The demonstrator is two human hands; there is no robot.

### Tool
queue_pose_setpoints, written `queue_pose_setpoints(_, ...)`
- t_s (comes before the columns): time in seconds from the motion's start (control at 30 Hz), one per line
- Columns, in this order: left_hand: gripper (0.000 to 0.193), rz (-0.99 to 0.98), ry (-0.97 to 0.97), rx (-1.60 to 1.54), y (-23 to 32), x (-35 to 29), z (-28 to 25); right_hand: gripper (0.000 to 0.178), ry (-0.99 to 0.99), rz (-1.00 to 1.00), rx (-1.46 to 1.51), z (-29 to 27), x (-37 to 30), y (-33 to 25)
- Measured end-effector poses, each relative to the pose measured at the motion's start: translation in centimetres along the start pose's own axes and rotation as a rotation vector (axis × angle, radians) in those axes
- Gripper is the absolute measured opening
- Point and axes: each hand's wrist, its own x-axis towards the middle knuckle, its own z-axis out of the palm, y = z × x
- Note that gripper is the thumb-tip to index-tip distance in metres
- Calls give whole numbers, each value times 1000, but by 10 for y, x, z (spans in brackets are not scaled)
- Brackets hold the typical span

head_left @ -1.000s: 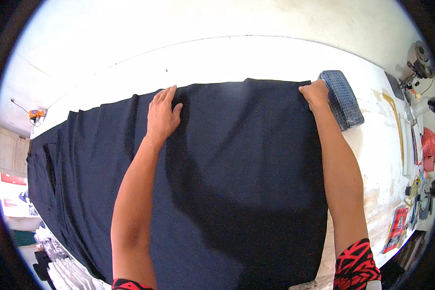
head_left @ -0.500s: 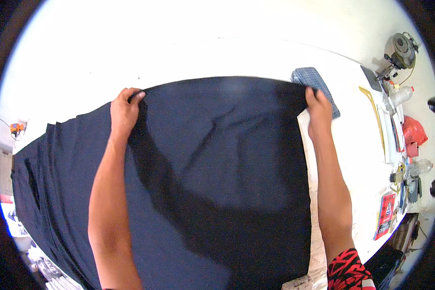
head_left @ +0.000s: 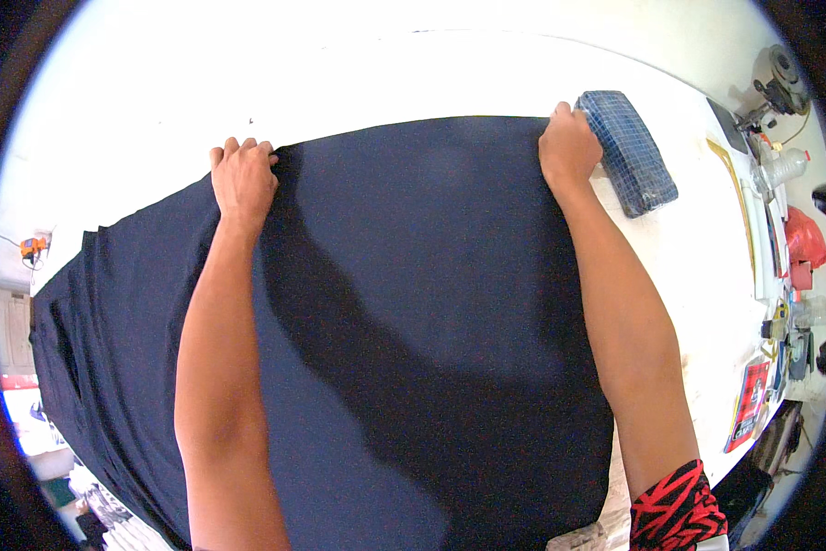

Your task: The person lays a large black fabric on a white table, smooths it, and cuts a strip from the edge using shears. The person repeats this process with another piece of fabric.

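Straightening cloth appears to be the step in hand. It covers much of the white table, creased at left. Left hand and right hand both grasp its far edge, the right near the corner. Next move likely calls for even tension. Checked bundle lies just beside. Farther right: red bag, bottle, fan, pale wall.

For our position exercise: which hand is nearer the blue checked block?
The right hand, at the far right corner of the dark cloth, beside the blue checked block; the left hand is farther left along the far edge.
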Motion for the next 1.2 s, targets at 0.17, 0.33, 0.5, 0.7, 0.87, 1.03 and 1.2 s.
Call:
queue_pose_setpoints(0.17, 42, 53, 331, -163, 78, -25, -21, 46, -143, -343, 187, -31, -37, -49)
queue_pose_setpoints(0.33, 54, -150, -149, -406, 132, -56, -32, 61, -384, -398, 48, -44, -61, -15)
queue_pose_setpoints(0.5, 53, -133, -165, -533, 139, -67, -69, 61, -455, -181, -36, -69, -42, 30)
queue_pose_setpoints(0.7, 58, 362, -158, -768, 246, -267, -178, 55, -496, -761, 291, -121, -149, 47)
queue_pose_setpoints(0.87, 66, 569, -364, -843, 319, -357, -236, 57, -444, -359, 97, -159, -149, 87)
queue_pose_setpoints(1.03, 66, 618, -533, -731, 375, -362, -258, 56, -530, -716, 420, -193, -218, 95)
queue_pose_setpoints(1.2, 67, 579, -379, -780, 389, -365, -260, 57, -298, -436, 208, -160, -174, 142)
